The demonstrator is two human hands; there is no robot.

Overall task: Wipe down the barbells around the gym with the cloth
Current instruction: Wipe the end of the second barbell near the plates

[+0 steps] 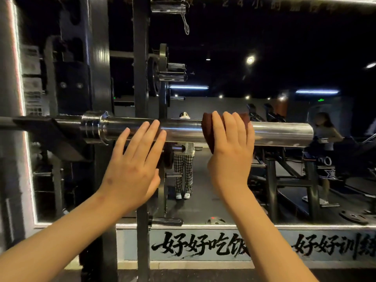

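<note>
The cloth (208, 132) is clutched round the barbell (183, 129) by the right hand (230, 153), left hand (132, 165) spread flat; grip may be lost if the barbell is spun.

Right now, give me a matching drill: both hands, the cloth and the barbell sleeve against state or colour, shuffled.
Column one:
1. left hand
2. right hand
3. cloth
4. barbell sleeve

Column two:
A. chrome, lying level
B. fingers straight, holds nothing
C. dark red, draped over the sleeve
D. fingers curled over the cloth

Pairs: 1-B, 2-D, 3-C, 4-A
</note>
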